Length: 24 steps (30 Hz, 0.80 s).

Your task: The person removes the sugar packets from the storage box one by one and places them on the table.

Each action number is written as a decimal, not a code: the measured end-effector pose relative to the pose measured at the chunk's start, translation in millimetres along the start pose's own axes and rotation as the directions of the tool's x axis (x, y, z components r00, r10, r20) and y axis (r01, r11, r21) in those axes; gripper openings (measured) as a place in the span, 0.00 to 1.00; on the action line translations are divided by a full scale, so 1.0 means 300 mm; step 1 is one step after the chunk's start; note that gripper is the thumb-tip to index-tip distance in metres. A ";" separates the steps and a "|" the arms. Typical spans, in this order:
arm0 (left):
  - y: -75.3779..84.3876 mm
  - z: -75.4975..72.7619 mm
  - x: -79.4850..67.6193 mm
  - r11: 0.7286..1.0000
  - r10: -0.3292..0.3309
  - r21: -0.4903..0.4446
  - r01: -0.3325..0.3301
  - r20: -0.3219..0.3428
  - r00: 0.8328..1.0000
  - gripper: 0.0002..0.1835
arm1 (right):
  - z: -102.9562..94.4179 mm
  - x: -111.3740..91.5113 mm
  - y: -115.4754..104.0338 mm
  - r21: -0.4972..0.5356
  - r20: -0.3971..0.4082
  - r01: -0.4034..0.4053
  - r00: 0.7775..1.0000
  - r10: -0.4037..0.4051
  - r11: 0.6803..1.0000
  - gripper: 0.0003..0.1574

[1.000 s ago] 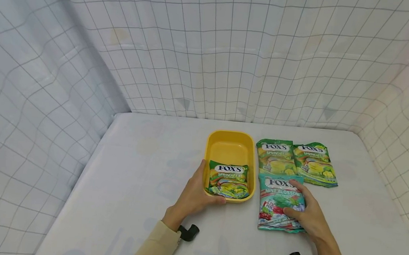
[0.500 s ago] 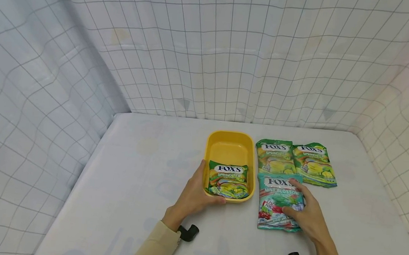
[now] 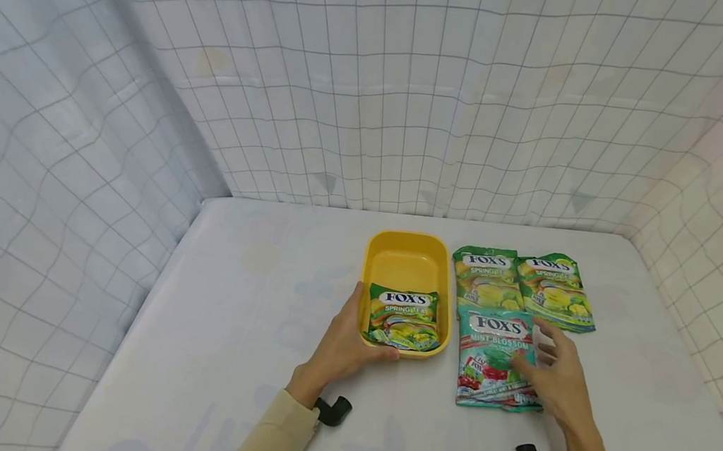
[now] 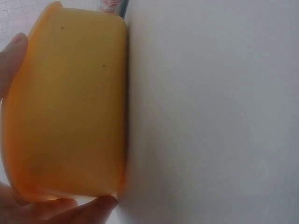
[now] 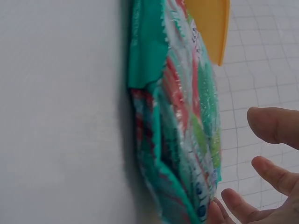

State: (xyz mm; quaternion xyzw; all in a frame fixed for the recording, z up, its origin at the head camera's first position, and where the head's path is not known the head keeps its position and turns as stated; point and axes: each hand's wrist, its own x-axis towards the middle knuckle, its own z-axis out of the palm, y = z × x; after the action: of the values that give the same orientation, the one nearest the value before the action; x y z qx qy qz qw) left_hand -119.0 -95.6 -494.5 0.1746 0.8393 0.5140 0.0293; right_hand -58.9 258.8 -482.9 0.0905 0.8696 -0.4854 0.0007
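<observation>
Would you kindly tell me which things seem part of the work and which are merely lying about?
Probably in the work:
yellow tray, gripped by the left hand
Mint Blossom bag, nearest the right hand
Spring Tea bag inside the tray

Apparently just lying about, untouched:
first loose Spring Tea bag, beyond the Mint Blossom bag
second loose Spring Tea bag, farther right

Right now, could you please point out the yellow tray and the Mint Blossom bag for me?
Yellow tray [image 3: 404, 270], head view: bare part of its inner floor.
Mint Blossom bag [image 3: 493, 356], head view: middle of its printed front.
</observation>
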 end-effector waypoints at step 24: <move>-0.002 0.000 -0.003 1.000 -0.028 0.007 0.028 0.002 1.000 0.73 | 0.080 0.056 -0.241 0.175 0.011 0.152 0.988 -0.156 0.973 0.40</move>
State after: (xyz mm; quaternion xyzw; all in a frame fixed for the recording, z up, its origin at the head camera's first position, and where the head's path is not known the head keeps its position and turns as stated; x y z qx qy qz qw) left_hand -118.3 -96.2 -495.1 0.1636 0.8435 0.5103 0.0368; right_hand -88.9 204.0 -436.0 0.0165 0.8284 -0.5589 -0.0339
